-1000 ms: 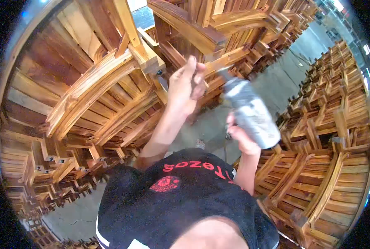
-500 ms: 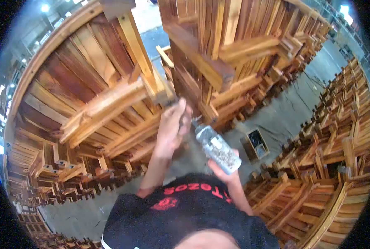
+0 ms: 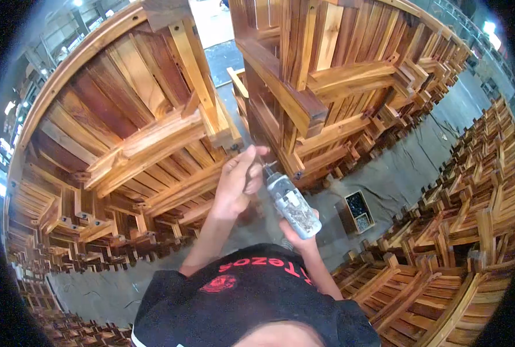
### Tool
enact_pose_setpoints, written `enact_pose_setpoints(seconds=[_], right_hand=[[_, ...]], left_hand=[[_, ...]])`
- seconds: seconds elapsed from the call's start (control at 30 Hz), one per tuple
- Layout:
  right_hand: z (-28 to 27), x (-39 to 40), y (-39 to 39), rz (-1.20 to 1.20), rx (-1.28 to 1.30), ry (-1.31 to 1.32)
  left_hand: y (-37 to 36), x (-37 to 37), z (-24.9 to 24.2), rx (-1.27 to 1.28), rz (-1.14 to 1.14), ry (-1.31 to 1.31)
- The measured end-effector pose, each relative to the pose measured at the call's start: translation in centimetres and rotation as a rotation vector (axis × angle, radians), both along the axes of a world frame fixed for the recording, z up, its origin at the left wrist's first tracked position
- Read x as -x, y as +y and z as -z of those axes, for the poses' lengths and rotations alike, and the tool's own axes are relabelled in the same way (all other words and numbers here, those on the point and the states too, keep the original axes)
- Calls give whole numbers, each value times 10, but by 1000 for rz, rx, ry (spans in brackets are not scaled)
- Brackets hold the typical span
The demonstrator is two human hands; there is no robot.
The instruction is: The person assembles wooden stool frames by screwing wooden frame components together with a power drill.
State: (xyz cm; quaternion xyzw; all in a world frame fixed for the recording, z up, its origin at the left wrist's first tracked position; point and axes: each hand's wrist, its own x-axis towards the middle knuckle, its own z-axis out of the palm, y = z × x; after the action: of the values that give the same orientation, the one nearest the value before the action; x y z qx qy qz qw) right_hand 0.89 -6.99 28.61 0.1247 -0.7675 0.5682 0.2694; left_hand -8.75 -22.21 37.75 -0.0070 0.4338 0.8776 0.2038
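A whitish squeeze bottle with a dark narrow nozzle and a worn, speckled side lies tilted in my right hand, whose fingers wrap its lower end. The nozzle points up and left, close to the curled fingers of my left hand. That hand is closed, thumb against the fingers; anything pinched in it is too small to make out. Just above it is the end of a leg on a wooden slatted chair. Another wooden chair stands to the right of the gap.
Rows of similar wooden furniture line the right side, and more stands at the left. A shallow wooden box with dark small pieces in two compartments sits on the grey floor.
My right hand has brought the bottle left, so its nozzle is nearer my left hand. My left hand has shifted slightly down, away from the chair leg's end.
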Motion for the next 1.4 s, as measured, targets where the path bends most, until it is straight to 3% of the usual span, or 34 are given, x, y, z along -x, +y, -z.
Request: enact_pose_setpoints(seconds=[0.1, 0.2, 0.27, 0.4, 0.43, 0.47, 0.6, 0.8, 0.97, 1.23, 1.33, 1.4], right_hand=[[4, 0, 0, 40, -112, -39], [3, 0, -7, -1, 101, -108], [10, 1, -4, -66, 86, -185], [22, 4, 4, -51, -275, 124], [24, 1, 3, -56, -187, 15], [24, -2, 2, -135, 65, -198], [27, -7, -2, -159, 241, -306], [18, -12, -4, -190, 69, -191], [15, -20, -7, -100, -34, -153], [-7, -19, -11, -71, -118, -5], [5, -22, -9, 81, -434, 227], [1, -23, -10, -21, -321, 154]], left_hand=[[1, -7, 0, -56, 82, -87], [-3, -7, 3, -18, 85, -132], [-5, -10, 18, 14, 75, -170], [-25, -4, 50, -57, 0, -274], [-31, -5, 55, -120, -25, -279], [-34, -6, 56, -130, -58, -277], [-42, -4, 56, -127, -105, -191], [-39, 0, 36, -67, -93, -113], [-42, 1, 35, -229, -101, -144], [-43, -2, 28, -223, -92, -136], [-49, -2, 30, -263, -25, -129], [-50, -2, 30, -261, 8, -133]])
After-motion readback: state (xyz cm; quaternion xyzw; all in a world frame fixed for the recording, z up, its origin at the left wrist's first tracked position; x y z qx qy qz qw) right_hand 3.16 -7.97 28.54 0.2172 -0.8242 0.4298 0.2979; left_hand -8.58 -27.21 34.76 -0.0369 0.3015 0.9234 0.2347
